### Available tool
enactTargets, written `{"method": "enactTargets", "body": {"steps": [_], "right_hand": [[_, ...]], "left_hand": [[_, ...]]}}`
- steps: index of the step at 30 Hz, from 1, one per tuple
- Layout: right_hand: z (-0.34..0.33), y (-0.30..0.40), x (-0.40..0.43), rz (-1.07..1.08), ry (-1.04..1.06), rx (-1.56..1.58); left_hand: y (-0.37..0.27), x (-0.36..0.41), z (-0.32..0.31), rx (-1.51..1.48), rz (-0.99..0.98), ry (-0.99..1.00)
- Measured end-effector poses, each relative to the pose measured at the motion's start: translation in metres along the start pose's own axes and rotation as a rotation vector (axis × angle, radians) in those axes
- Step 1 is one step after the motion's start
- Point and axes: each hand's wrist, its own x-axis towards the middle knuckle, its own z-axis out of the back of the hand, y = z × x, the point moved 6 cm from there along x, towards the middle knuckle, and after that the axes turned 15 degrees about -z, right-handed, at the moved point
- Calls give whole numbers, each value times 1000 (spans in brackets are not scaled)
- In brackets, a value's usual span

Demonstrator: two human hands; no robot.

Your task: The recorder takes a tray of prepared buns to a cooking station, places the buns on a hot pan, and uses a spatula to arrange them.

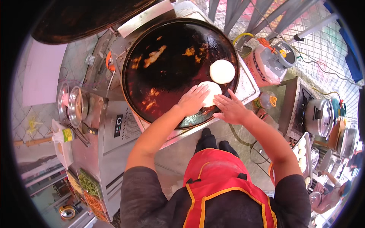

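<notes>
A white round of dough [213, 94] lies near the front right rim of a large round black griddle [171, 74]. My left hand [193, 99] rests flat on its left side, the fingertips over the dough. At its right edge is my right hand [231, 109], fingers spread, the fingertips touching or very close to the dough. Neither hand is closed around anything. A second dough round [222, 71] sits just behind the first, close to the right rim. Browned patches and an oily shine mark the griddle surface.
The raised dark lid [94, 20] hangs at upper left. A gas cylinder [281, 57] and an oil bottle [265, 99] stand to the right, near a pressure cooker [319, 117] and a tray of dough balls [309, 159]. At left is a steel counter [91, 148]. Another person [332, 196] is at far right.
</notes>
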Motion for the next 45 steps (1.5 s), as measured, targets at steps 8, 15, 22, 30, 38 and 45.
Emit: {"method": "enactTargets", "body": {"steps": [8,15,22,30,38,45], "right_hand": [[58,-24,-135,-397,-215,297],[-11,-20,-300,-798,-281,631],[-100,-76,-526,-1530,-847,854],[-173,-172,-785,-1922,-1131,954],[-184,-295,-818,-1455,-613,835],[-197,-353,-805,-1396,-361,825]], "left_hand": [[-22,57,66,-174,153,-284],[-181,148,60,-530,-245,-276],[-351,196,-3,-821,-483,22],[-502,265,-57,-777,-525,129],[-660,378,-146,-869,-459,292],[-711,449,-176,-385,-664,47]]}}
